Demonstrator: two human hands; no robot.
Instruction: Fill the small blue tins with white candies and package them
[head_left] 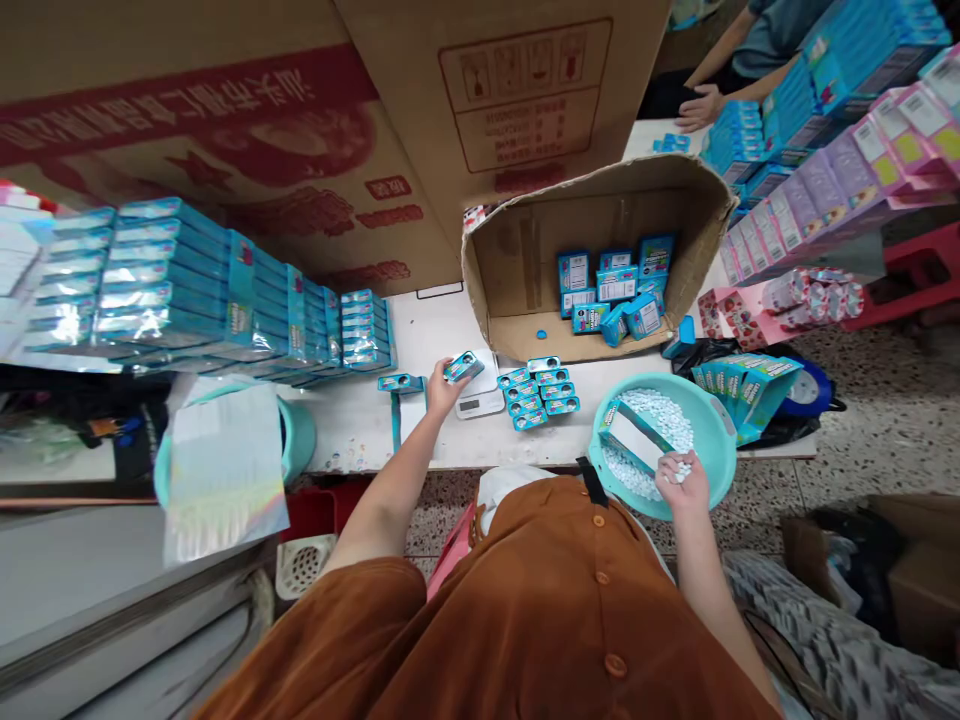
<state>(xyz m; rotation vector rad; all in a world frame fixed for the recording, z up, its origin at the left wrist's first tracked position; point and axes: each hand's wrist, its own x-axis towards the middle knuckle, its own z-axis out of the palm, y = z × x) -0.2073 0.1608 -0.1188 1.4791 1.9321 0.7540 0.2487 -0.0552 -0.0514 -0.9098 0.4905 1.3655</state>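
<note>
Above the white digital scale (481, 403), my left hand (442, 390) is closed on a small blue box (465, 366) with a dark round opening in its top. My right hand (684, 484) is curled around some white pellets (682, 470) at the right side of a turquoise basin (726, 450). More white pellets fill the basin. A long blue and white carton (636, 440) lies slanted on them, close to my right fingers. Several similar small blue boxes (540, 392) stand grouped on the white table, right of the scale.
An open cardboard box (532, 240) holding several closed blue boxes lies behind the group. Stacked blue packs (172, 285) rise at the left, and a large carton (300, 130) behind. Purple and pink boxes (832, 185) line the right. Another person's hand (701, 106) rests at the far table.
</note>
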